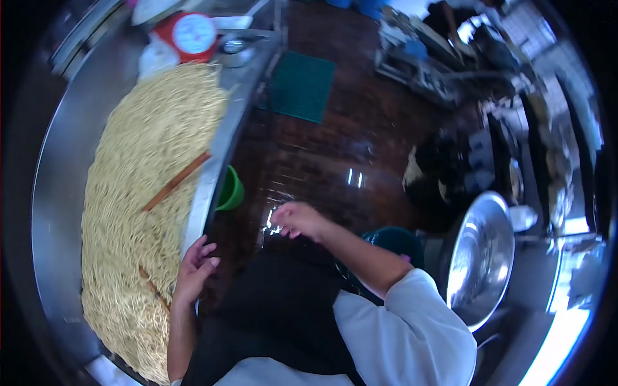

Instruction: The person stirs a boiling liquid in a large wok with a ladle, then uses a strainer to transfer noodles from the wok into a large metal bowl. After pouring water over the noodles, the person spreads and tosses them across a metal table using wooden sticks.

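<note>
A long metal trough (pixel 58 186) on the left holds a thick bed of pale noodles (pixel 129 167). On the noodles lie a reddish-brown wooden stick (pixel 175 183) and, lower down, a second thin stick (pixel 153 287), partly covered near my forearm. My left hand (pixel 195 267) is at the trough's near edge with its fingers apart, holding nothing. Over the floor, to the right of the trough, hangs my right hand (pixel 297 220). Its fingers are loosely curled and slightly blurred, and no object shows in them.
A red scale (pixel 175 32) stands at the trough's far end. Below its edge is a green bucket (pixel 233 190). A green mat (pixel 301 87) lies on the wet floor (pixel 322 161). At right is a large metal bowl (pixel 479 260); a co-worker (pixel 450 19) is far back.
</note>
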